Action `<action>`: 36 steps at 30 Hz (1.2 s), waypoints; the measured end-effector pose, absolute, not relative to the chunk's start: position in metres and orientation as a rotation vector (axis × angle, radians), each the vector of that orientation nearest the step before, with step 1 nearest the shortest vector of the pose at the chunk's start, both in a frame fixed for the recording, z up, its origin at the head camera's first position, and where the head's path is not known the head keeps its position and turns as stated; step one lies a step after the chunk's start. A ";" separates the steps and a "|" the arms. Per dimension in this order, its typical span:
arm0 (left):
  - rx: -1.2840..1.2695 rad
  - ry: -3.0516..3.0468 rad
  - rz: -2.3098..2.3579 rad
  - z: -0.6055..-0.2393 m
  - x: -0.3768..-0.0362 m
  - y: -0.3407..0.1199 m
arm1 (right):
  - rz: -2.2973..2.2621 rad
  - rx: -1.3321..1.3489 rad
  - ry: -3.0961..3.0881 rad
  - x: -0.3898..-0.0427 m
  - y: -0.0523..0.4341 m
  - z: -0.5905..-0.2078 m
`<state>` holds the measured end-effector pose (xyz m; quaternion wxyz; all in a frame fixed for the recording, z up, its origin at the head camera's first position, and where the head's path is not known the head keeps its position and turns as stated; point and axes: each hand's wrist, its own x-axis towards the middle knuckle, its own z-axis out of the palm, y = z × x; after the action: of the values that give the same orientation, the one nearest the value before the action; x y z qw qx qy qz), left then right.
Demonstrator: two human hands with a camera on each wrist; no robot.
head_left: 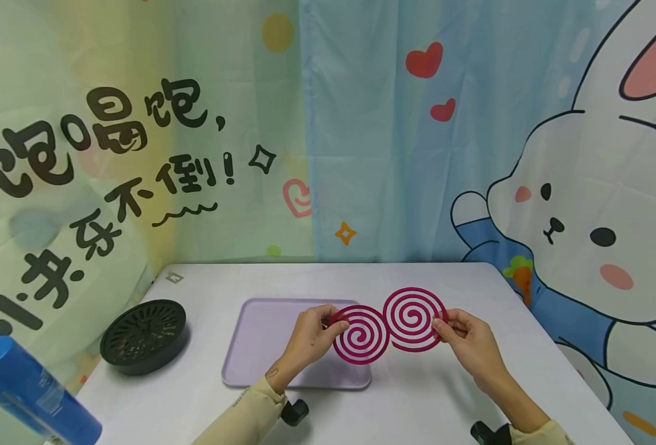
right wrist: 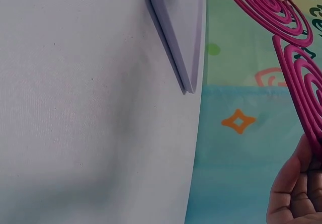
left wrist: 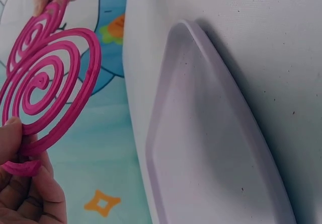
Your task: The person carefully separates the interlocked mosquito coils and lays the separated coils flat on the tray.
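Two pink spiral coils [head_left: 389,326] held up in the air over the lavender tray [head_left: 261,346], approx. mid-table; L coil [head_left: 361,334] and R coil [head_left: 413,319] touching or still joined at the rims (cannot tell which from the head view). Left hand [head_left: 308,337] pinching the outer edge of the L coil betw. thumb and fingertips; right hand [head_left: 467,337] pinching the far rim of the R coil likewise.

Risk, as a judgement: snapping; thin brittle-looking rings, so any twist or pull too hard at the junction likely cracks a turn; pinch at the rim only, so a slipped grip drops the piece onto tray or white table [head_left: 417,395]; fragments possibly scattering.

Materials and shapes: coils flat, rigid, matte magenta, concentric spiral bands w/ open gaps betw. them, square-ish cross-section in the left wrist view [left wrist: 45,83]; tray smooth plastic, rounded-rect., shallow raised lip; table matte, faintly textured; black round holder [head_left: 144,334] at left, slotted grille top, prob. metal or plastic; blue cylinder [head_left: 27,389] near corner, glossy; printed cloth backdrop [head_left: 361,123] behind.
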<state>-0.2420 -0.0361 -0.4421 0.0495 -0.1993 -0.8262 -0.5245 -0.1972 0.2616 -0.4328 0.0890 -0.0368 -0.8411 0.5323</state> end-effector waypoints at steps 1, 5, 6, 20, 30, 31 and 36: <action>-0.603 -2.517 -1.598 -0.442 -0.242 -0.036 | 1.584 -0.115 -2.502 -0.197 0.262 -0.433; -0.589 -2.516 -1.594 -0.444 -0.244 -0.038 | 1.579 -0.124 -2.499 -0.196 0.262 -0.433; -0.591 -2.513 -1.589 -0.444 -0.244 -0.038 | 1.575 -0.122 -2.498 -0.196 0.262 -0.433; -0.543 -2.492 -1.560 -0.448 -0.250 -0.045 | 1.573 -0.113 -2.472 -0.199 0.264 -0.436; -0.483 -2.480 -1.573 -0.449 -0.254 -0.050 | 1.583 -0.163 -2.510 -0.203 0.259 -0.437; -0.475 -2.482 -1.577 -0.449 -0.254 -0.051 | 1.584 -0.169 -2.513 -0.204 0.259 -0.437; -0.446 -2.493 -1.580 -0.449 -0.256 -0.053 | 1.603 -0.204 -2.524 -0.206 0.256 -0.436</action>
<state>-0.2558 -0.0530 -0.4494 0.0781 -0.1489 -0.8326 -0.5278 -0.2062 0.2559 -0.4364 0.0722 -0.0679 -0.8401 0.5334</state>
